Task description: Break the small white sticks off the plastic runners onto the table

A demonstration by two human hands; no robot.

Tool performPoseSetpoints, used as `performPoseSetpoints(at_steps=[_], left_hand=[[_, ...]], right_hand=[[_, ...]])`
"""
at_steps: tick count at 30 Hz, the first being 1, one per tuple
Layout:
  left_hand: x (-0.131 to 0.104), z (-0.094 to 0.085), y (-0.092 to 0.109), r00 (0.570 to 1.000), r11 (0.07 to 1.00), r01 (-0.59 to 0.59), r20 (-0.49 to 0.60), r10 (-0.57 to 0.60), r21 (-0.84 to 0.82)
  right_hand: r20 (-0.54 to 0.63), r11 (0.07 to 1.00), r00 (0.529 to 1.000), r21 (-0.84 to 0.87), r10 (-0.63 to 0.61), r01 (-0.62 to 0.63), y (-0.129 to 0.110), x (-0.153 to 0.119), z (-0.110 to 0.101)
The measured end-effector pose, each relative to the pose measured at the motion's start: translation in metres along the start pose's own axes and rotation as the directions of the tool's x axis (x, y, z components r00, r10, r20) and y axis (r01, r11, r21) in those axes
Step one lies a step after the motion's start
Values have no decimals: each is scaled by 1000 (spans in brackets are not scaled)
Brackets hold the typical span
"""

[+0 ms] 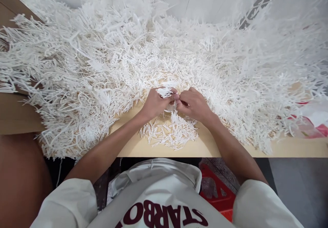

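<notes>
At the centre of the frame, the left hand [155, 103] holds a white sprig [166, 90] between thumb and fingers, the sprig's branching end showing above the knuckles and its lower part hidden in the grip. The right hand [194, 104] meets it fingertip to fingertip, its fingers curled in narrow; whether anything is pinched between them cannot be made out. Something pale just under the hands is mostly covered by them.

A small pile [176, 132] of short white bits lies below the hands, near the front edge of the table [164, 152]. A large heap [107, 60] of similar sprigs arcs around it, so tangled that single pieces are hard to separate; it blurs toward the upper right and runs out of the frame at both sides.

At the right edge, a clear and pinkish-red plastic bag [304, 127] is cut off, its contents unclear. A brown cardboard piece [19, 115] at the left edge is also cut off, with sprigs overlapping it. Lower centre, a shirt [159, 194] partly hides a red plastic frame [221, 200].
</notes>
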State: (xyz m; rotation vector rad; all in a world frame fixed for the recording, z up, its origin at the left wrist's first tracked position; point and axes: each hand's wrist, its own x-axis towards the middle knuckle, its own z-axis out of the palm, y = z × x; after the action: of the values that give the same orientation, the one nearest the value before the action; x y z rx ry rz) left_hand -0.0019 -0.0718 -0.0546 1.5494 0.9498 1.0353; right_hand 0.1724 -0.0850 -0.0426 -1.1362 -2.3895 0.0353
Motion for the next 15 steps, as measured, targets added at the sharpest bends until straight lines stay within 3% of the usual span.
performPoseSetpoints(at_steps=[4,6,8,10,13,15], left_hand=[[-4,7,0,999,996,50,3,-50,-68],[0,4,-5,991,982,74,-93,-92,-173],[7,-5,-10,941,947,76,-292,-172,-313],[13,-14,-12,927,938,50,-334,-171,-343],[14,-16,-7,969,957,28,-226,-96,-288],[9,-10,-1,995,972,19,-88,-41,-234]], right_hand=[[-126,980,975,-97,-184,172,-8,-2,0],[-165,965,951,-38,-263,261,-16,-4,0],[-191,935,922,45,-338,352,-23,-7,1],[-233,920,903,70,-361,385,-25,-10,3],[-336,980,931,83,-143,181,-20,-8,5],[-301,992,952,128,58,-20,-15,-6,3]])
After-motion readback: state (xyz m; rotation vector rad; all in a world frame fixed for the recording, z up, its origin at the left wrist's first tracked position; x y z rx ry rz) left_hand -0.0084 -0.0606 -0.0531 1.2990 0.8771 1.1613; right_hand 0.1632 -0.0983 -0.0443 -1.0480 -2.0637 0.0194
